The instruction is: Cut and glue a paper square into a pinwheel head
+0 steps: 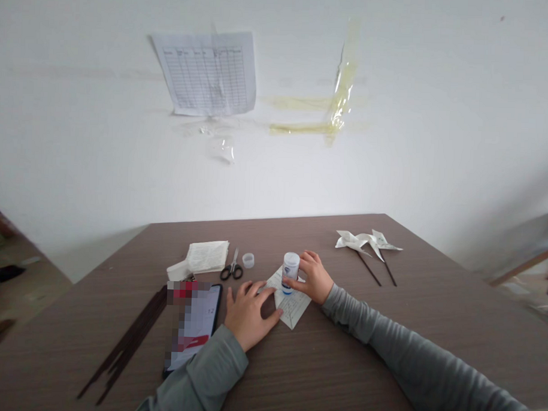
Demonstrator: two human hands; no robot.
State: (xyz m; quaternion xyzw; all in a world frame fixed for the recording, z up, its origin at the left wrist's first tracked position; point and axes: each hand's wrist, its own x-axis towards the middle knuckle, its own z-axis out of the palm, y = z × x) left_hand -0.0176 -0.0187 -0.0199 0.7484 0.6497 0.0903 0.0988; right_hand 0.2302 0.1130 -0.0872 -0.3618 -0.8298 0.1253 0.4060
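Note:
My right hand (314, 277) is closed round a glue stick (290, 267), a short white tube with blue print. It stands upright, its lower end against a square piece of printed paper (294, 314) that shows diagonal crease lines. At the paper's left edge lies my left hand (251, 312), palm down with the fingers spread, thumb and fingertips at the sheet. A small translucent cap (248, 261) sits on the table beyond my left hand. Beside the cap are scissors (232, 269) with black handles.
A stack of printed paper squares (208, 256) lies at the back left. A phone (193, 328) and a bundle of dark thin sticks (132, 338) are left of my left hand. Two paper pinwheels (367, 242) on sticks lie back right. The wall (292, 188) rises behind the table (340, 369).

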